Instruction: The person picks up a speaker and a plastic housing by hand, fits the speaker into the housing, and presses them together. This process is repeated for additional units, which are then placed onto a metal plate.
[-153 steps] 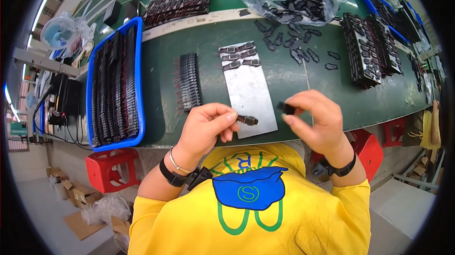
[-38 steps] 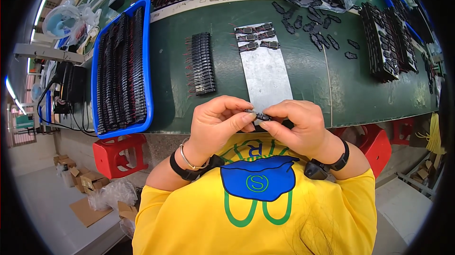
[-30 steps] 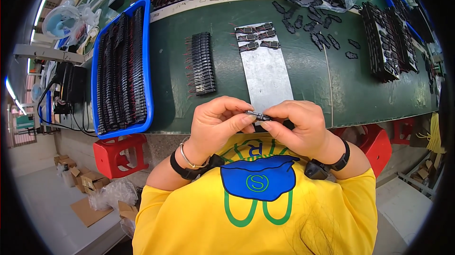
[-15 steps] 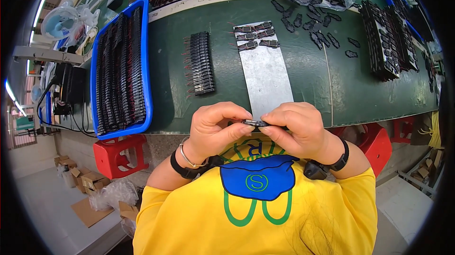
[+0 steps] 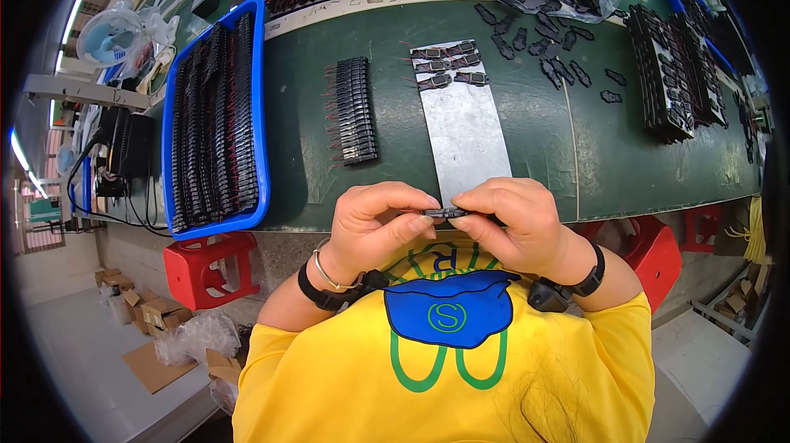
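A: Fingers?
B: Left hand (image 5: 366, 221): thumb and index nearly closed, pinching one end of a small black part (image 5: 446, 213). Right hand (image 5: 522, 217): matching pinch, other end.
A: Part location?
B: Between the two sets of fingers, roughly crosswise, at the near end of the metal plate (image 5: 467, 139). Can't tell if it touches the plate.
A: Beyond the fingers?
B: Plate runs away over the green bench (image 5: 535, 139). Six wired units (image 5: 448, 66) at its far end, two columns.
A: Sides?
B: Left of the fingers, farther out: row of black units (image 5: 354, 110), then packed blue tray (image 5: 262, 114). Right, farther out: loose black pieces (image 5: 550, 73), then a stack (image 5: 658, 81).
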Available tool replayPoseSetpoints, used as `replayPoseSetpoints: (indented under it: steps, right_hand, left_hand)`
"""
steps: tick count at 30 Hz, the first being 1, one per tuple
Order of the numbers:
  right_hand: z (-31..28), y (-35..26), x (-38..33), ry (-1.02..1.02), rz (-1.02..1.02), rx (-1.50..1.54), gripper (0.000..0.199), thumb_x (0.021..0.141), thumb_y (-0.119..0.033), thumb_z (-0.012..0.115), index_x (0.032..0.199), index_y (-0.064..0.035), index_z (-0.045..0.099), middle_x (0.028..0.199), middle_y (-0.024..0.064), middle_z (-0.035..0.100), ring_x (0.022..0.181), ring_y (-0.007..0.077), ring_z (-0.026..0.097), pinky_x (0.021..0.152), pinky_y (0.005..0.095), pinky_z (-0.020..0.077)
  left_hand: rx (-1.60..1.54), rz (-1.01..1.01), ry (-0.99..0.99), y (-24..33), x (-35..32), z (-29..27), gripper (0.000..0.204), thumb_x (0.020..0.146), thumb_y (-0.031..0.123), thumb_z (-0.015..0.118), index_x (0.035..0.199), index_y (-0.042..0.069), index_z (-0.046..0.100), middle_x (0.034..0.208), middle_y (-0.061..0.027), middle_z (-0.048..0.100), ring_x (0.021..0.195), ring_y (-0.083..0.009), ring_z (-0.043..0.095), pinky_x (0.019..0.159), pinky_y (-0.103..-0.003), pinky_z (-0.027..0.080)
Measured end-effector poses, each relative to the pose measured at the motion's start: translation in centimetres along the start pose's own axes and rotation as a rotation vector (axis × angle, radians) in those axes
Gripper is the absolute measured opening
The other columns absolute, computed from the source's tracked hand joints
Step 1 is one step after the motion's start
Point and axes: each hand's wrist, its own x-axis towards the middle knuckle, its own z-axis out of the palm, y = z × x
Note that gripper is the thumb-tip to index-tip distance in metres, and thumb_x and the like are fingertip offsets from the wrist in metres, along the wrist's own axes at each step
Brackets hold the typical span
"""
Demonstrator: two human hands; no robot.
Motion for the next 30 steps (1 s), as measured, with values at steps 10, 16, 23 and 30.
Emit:
replayPoseSetpoints:
  steps: [10,16,23,30]
  right_hand:
    - [-0.1,0.0,0.2,0.031,-0.021,-0.036,0.020,0.073,-0.002,0.073,0.090,0.0004,0.063,0.071,0.0111,0.063,0.061,0.0254,0.063,0.053,0.0313,0.0491]
    - [-0.4,0.1,0.6,0.069,-0.163,-0.221,0.026,0.069,-0.004,0.075,0.092,0.0000,0.063,0.080,0.0115,0.064,0.064,0.0243,0.063,0.053,0.0309,0.0492]
    - [-0.5,0.6,0.5,0.009,-0.290,-0.452,0.033,0.065,-0.003,0.075,0.095,0.0024,0.062,0.086,0.0127,0.064,0.067,0.0248,0.063,0.054,0.0319,0.0506]
    - [-0.4,0.7,0.3,-0.017,-0.275,-0.508,0.034,0.065,0.000,0.073,0.096,0.0036,0.061,0.085,0.0124,0.064,0.066,0.0252,0.063,0.056,0.0326,0.0516]
  left_hand:
    - [-0.080,-0.046,0.052,-0.2,-0.1,0.3,0.019,0.091,0.009,0.060,0.102,-0.006,0.063,0.088,-0.0162,0.066,0.072,-0.0202,0.068,0.065,-0.027,0.054]
    - [-0.209,-0.173,0.155,-0.1,0.1,0.7,0.014,0.092,0.007,0.059,0.099,-0.004,0.065,0.085,-0.0126,0.068,0.070,-0.0156,0.067,0.064,-0.024,0.054]
    - [-0.206,-0.284,0.225,-0.2,1.0,1.2,0.014,0.092,0.008,0.059,0.096,-0.003,0.065,0.082,-0.0117,0.069,0.067,-0.0139,0.066,0.061,-0.023,0.054]
    - [-0.199,-0.368,0.227,0.1,1.6,0.8,0.014,0.092,0.011,0.061,0.094,-0.003,0.066,0.081,-0.0102,0.069,0.065,-0.0114,0.064,0.060,-0.022,0.053]
